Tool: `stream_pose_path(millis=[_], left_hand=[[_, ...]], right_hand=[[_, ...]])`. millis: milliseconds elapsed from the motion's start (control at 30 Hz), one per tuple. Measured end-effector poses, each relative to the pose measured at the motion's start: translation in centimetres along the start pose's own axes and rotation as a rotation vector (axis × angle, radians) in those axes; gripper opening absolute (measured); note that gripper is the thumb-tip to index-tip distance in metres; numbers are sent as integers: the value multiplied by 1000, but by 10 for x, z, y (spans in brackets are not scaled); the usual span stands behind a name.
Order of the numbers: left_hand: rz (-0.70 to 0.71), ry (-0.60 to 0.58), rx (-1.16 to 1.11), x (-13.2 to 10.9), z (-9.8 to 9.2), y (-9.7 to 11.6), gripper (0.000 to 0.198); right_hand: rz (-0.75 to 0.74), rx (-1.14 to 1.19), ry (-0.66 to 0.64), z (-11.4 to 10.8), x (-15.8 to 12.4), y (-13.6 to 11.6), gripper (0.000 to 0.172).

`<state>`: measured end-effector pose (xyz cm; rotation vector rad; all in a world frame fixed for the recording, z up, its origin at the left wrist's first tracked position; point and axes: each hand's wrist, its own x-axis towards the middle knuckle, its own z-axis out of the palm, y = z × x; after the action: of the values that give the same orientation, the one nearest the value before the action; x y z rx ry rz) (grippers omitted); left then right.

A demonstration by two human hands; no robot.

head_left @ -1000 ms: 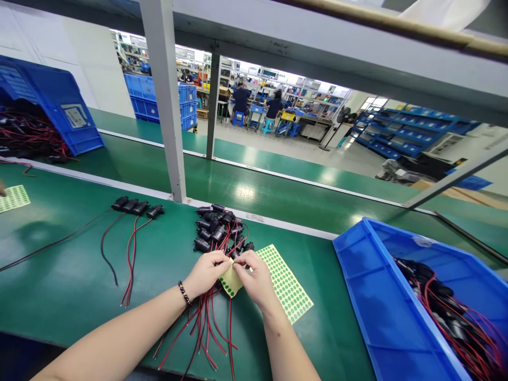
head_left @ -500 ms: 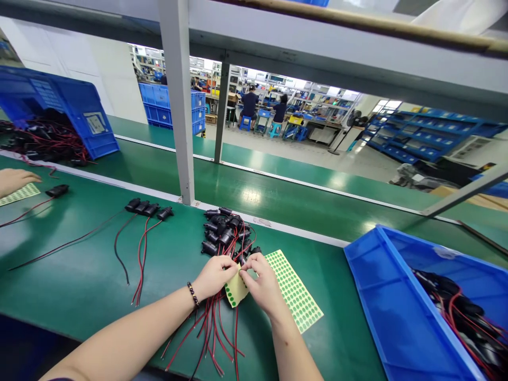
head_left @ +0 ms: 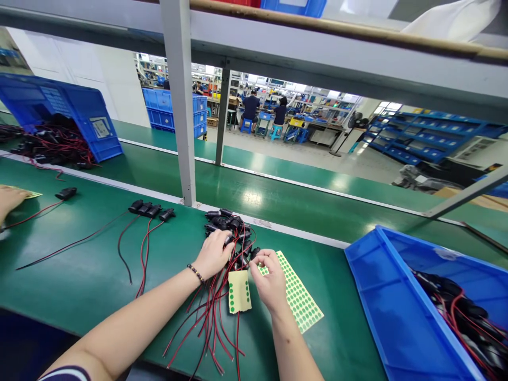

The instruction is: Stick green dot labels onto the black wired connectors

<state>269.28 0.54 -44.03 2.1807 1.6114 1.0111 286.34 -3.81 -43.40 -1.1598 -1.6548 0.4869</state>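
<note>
My left hand reaches into a pile of small black parts with red and black wires on the green table, its fingers curled over one of them. My right hand hovers beside the pile with thumb and fingertips pinched together; what it holds is too small to make out. A small strip of yellow backing paper with green dot stickers lies flat on the wires between my hands. A larger sheet of green dot stickers lies just right of my right hand.
A row of black parts with long wires lies to the left. A blue bin of wired parts stands at the right, a tipped blue crate at the far left. Another person's hand rests at the left edge. A grey post rises behind.
Both hands held the small sticker strip; now it lies on the wires. My left hand has moved up into the pile of parts, and my right hand has drawn back pinched.
</note>
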Motion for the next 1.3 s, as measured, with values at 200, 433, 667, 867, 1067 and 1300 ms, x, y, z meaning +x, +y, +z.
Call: stream_pose_path(millis=[200,433,667,867,1067,1300], left_hand=[[-140,-193,83,36,7,-16,38],[-225,-178,-300,27,-15,-17,28],[-117,-416,-1156,-27,-26,-5,35],[-42,-421,-1108,-39,-11,-9,32],[-270,-401,-1208,-36,-9,-10,36],[-467,-420,-1502,-25,-28,-16,23]], right_hand=[[13,47,47,7,-3,-3,11],[174,284,92,6,-2,1,14],[344,654,-6,19,-8,-3,18],[370,719,-64,28,-14,-6,16],[412,706,-38,27,-11,-4,21],[453,773,6,26,-7,2,21]])
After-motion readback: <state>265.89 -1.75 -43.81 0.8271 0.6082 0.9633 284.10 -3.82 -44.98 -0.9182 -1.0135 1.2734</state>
